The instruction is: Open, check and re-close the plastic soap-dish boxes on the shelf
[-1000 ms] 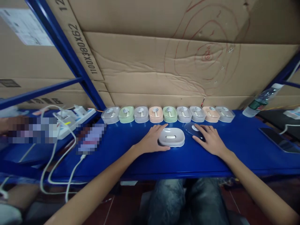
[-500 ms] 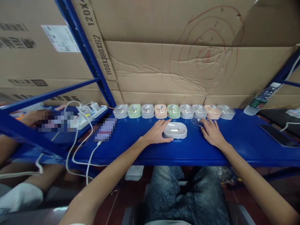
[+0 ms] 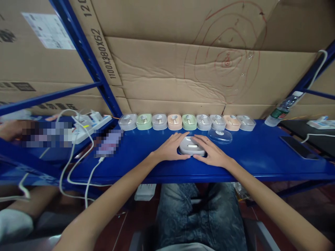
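Both forearms reach forward from the near edge over the blue shelf (image 3: pixel 261 153) and angle inward, so that the hands meet at its middle. The left hand (image 3: pixel 170 149) lies palm down, fingers stretched out and loosely spread, its fingertips against the left side of a grey case (image 3: pixel 191 145) and its thumb along the case's near edge. The right hand (image 3: pixel 212 153) comes in from the right, also palm down with the fingers extended and a little apart, laid over the case's right half. Neither hand is closed in a grip; the case sits flat on the shelf between them. Just beyond the right hand, to the far right of the case, a clear lid (image 3: pixel 220 136) lies on the shelf, untouched. Farther back, a row of pastel cases (image 3: pixel 159 121) stands along the cardboard wall (image 3: pixel 162 73). A water bottle (image 3: pixel 284 108) leans at the far right, a phone (image 3: pixel 298 148) lies flat nearer, and white cables (image 3: pixel 78 167) trail at the left.
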Tool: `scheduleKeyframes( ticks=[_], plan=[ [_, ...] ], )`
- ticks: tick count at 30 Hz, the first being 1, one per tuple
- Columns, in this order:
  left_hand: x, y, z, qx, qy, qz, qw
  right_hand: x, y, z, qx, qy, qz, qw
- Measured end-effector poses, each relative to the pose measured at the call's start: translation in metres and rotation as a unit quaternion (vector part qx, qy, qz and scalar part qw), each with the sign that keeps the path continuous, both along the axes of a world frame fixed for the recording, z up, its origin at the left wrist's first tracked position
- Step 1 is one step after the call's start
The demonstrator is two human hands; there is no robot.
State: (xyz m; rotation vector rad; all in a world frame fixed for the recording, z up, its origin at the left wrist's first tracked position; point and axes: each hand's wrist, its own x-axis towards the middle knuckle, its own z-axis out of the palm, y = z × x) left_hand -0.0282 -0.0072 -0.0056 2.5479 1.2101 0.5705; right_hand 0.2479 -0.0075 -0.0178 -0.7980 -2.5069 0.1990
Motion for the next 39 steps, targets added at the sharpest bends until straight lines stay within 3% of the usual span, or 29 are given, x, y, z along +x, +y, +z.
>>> scheduleKeyframes(
  ticks=[9, 13, 16, 19, 24, 28, 39],
  plan=[
    [-0.001, 0.005, -0.004, -0.039, -0.038, 0.007, 0.999, 0.004, 0.008, 0.004, -0.069, 0.116, 0.033, 0.990],
    [0.001, 0.006, -0.002, -0.059, -0.061, 0.012, 0.996, 0.007, 0.008, 0.005, -0.047, 0.176, -0.023, 0.983],
    [0.001, 0.007, 0.000, -0.063, -0.078, 0.003, 0.995, 0.029, 0.000, 0.010, 0.014, 0.197, -0.094, 0.976],
    [0.001, 0.008, 0.001, -0.063, -0.069, 0.007, 0.996, 0.065, -0.015, 0.012, 0.058, 0.157, -0.144, 0.975],
    [-0.005, 0.015, -0.004, -0.042, -0.038, 0.024, 0.998, 0.111, -0.034, 0.004, 0.049, 0.047, -0.186, 0.980],
    [-0.008, 0.018, -0.006, -0.023, -0.030, 0.035, 0.999, 0.114, -0.033, -0.002, 0.044, -0.007, -0.174, 0.984],
    [-0.004, 0.012, -0.003, -0.024, -0.022, 0.031, 0.999, 0.112, -0.028, -0.004, 0.052, -0.021, -0.119, 0.991]
  ],
)
